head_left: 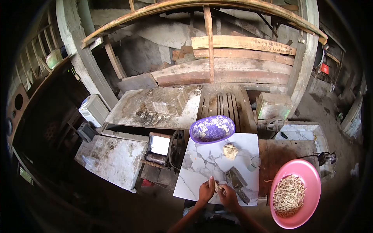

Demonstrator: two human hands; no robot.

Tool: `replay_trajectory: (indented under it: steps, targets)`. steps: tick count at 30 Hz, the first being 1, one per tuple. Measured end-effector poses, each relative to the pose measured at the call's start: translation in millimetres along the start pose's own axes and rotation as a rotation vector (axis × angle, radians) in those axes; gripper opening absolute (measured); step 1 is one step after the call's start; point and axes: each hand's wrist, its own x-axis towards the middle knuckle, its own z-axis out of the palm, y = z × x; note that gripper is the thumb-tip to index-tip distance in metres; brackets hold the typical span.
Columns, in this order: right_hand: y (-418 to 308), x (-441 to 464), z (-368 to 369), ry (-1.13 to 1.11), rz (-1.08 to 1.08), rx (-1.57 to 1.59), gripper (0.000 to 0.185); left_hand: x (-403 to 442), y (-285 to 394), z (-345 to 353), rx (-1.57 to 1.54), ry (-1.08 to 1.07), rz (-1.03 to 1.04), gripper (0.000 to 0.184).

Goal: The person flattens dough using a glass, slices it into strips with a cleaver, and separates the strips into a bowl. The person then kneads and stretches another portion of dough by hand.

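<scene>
Near the front edge of the marble-patterned board [198, 167], my left hand [206, 191] and my right hand [228, 195] meet around a small piece of pale dough [218, 187]. Both hands have their fingers closed on it, and the left thumb points up. Just right of my hands lies a wide dark cleaver [236, 179], its handle toward me. Farther up the board sits a larger lump of dough [230, 151]. Behind it a purple basin [200, 139] is smeared inside with white dough or flour.
To the right, a pink basin [314, 182] holds many pale dough strips. A clear round glass [255, 162] stands at the board's right edge. Left of the board is a machine with a dark wheel [176, 149]. A wire basket [167, 101] rests on the table behind.
</scene>
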Motion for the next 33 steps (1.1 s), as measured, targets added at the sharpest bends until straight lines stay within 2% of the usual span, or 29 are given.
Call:
replay_trajectory:
  steps: [1,3,5,8,9,11,13,14,16,18,19,20,23,24,25,26,28,30,32,33]
  targets:
    - [0.6,-1.5,-0.5,0.019,-0.089,-0.087,0.022,1.8,-1.1,2.1,-0.002,0.005,0.006,0.069]
    - [-0.4,-3.6,-2.9,-0.009,-0.086,-0.107,0.025,1.5,-1.1,4.8,-1.085,-0.268,-0.335,0.074]
    - [-1.8,-3.5,-3.3,-0.001,-0.272,-0.213,0.027,10.1,-17.6,9.8,-1.076,-0.186,-0.352,0.071]
    - [-14.7,-11.2,-2.4,-0.088,-0.295,-0.293,0.025,17.1,-27.9,13.2,-1.024,0.042,-0.422,0.067]
    - [-21.3,-14.4,-3.8,-0.138,-0.316,-0.32,0.024,15.1,-21.6,9.7,-1.023,0.041,-0.42,0.067]
    - [-17.0,-17.6,-6.8,-0.163,-0.282,-0.284,0.024,9.1,-8.8,4.2,-0.945,0.15,-0.335,0.067]
    - [-3.6,-18.5,-9.9,-0.215,-0.125,-0.082,0.032,-0.6,7.9,5.5,-0.941,0.229,-0.326,0.068]
    - [1.7,-17.2,-7.9,-0.217,-0.129,-0.083,0.032,-4.7,10.5,4.8,-0.84,0.213,-0.326,0.07]
    - [-10.1,-8.7,-2.8,0.031,-0.187,0.014,0.045,-6.5,8.0,9.7,-0.741,0.199,-0.326,0.073]
    - [-1.2,-4.3,17.8,0.038,-0.218,0.057,0.05,-5.5,-13.2,31.7,-0.487,0.183,-0.212,0.079]
    - [3.0,-2.1,23.6,0.047,-0.252,0.101,0.055,-0.9,-30.1,45.8,-0.452,0.147,-0.178,0.078]
    - [3.1,-1.9,22.1,0.006,-0.191,0.117,0.057,3.8,-47.1,59.9,-0.417,0.112,-0.143,0.081]
    - [18.6,8.4,26.5,0.025,-0.155,0.292,0.056,10.0,-45.6,80.2,-0.867,0.043,-0.072,0.077]
    - [15.7,12.4,23.9,0.038,-0.079,0.335,0.062,9.2,-46.6,81.3,-1.016,0.019,-0.051,0.078]
    - [13.0,16.3,21.4,0.054,-0.002,0.38,0.068,1.8,-30.2,76.6,-1.016,0.018,-0.047,0.078]
    - [25.8,22.1,21.8,0.062,0.107,0.501,0.063,-17.6,7.1,65.2,-0.948,-0.051,-0.048,0.077]
    - [27.6,32.8,9.1,0.11,0.252,0.384,0.058,-48.9,60.6,48.1,-0.81,-0.186,-0.058,0.079]
    - [13.3,35.6,-1.8,0.2,0.271,0.391,0.065,-49.7,48.2,53.5,-0.799,-0.243,-0.029,0.076]
    - [16.6,27.4,0.8,0.241,0.132,0.221,0.073,-45.5,40.5,55.3,-0.795,-0.316,-0.031,0.079]
    - [0.2,18.8,1.2,0.118,0.181,0.435,0.067,-35.6,37.8,53.0,-0.796,-0.321,-0.027,0.079]
